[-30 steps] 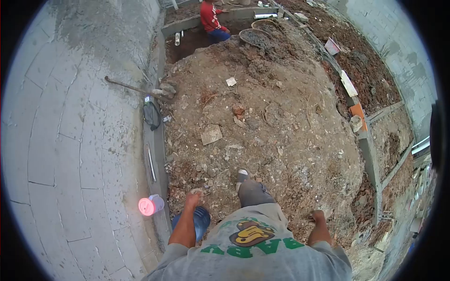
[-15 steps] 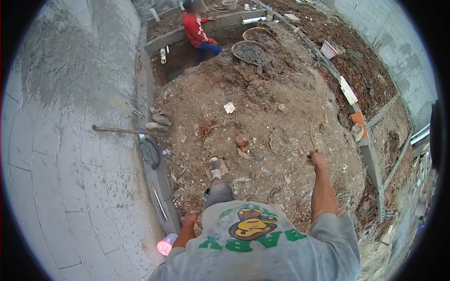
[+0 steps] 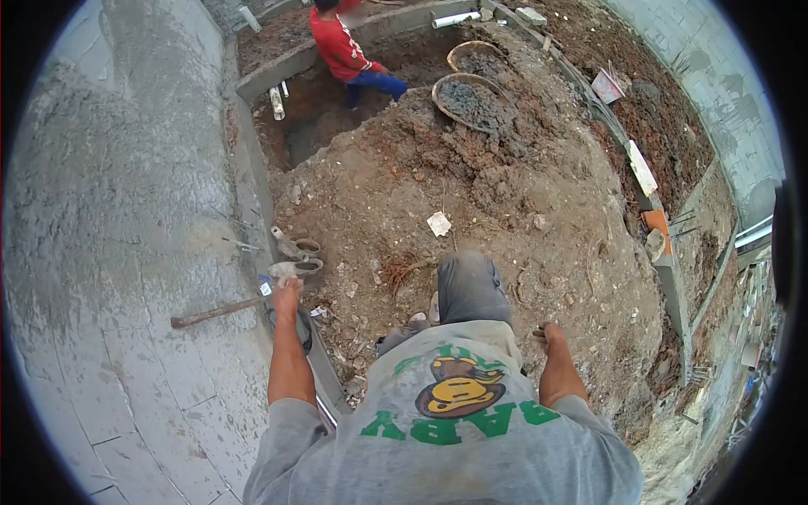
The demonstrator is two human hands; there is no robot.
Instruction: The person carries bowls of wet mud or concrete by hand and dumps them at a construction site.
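Observation:
My left hand [image 3: 287,296] is stretched forward at the left, over the end of a wooden handle [image 3: 215,313] and beside the pale shoes [image 3: 296,246] on the low wall's edge. Its fingers are too small to make out, and whether it grips anything is unclear. Over the dirt to the right of my raised knee [image 3: 473,286], my right hand [image 3: 551,335] hangs with its fingers apart and nothing in it. A white scrap [image 3: 438,223] lies on the soil ahead.
A person in a red top [image 3: 338,46] stands in a pit at the upper left. Two baskets of wet dark material [image 3: 468,101] sit beside it. A block wall [image 3: 126,252] runs along the left; a concrete beam [image 3: 671,290] crosses the right, near an orange piece [image 3: 656,222].
My left hand has moved forward to the handle and shoes. My right hand has come down and back a little. One knee has risen into view. The person in red leans lower.

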